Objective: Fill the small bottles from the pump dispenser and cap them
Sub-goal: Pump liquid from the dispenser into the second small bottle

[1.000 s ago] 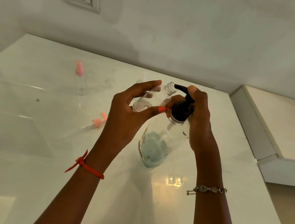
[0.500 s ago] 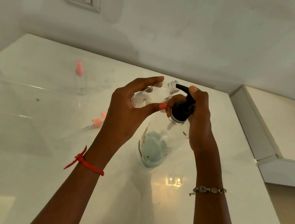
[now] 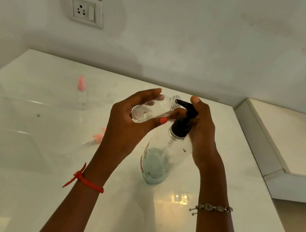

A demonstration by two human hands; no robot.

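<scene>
Head view: left hand (image 3: pixel 127 124) grasps the tilted, uncapped small bottle (image 3: pixel 150 111), its mouth meeting the spout of the pump dispenser (image 3: pixel 162 156) between the hands, whose black head the right hand (image 3: pixel 203 130) clasps; advisably, seat the mouth under the spout and press slowly.

A small clear bottle (image 3: pixel 153 110), uncapped and tipped almost on its side in the left grip (image 3: pixel 127 128), has its threaded mouth at the black spout of the pump dispenser (image 3: pixel 162 156). It seems to hold a little clear liquid, though glare blurs that. The dispenser, tall and clear with pale blue liquid low inside, stands on the worktop (image 3: pixel 21 176), its black pump head within the right grip (image 3: pixel 202 134). Well to the left, a second small bottle (image 3: pixel 82 96) stands upright wearing a pink cap, and a loose pink spray cap (image 3: pixel 98 137) lies nearer.
</scene>
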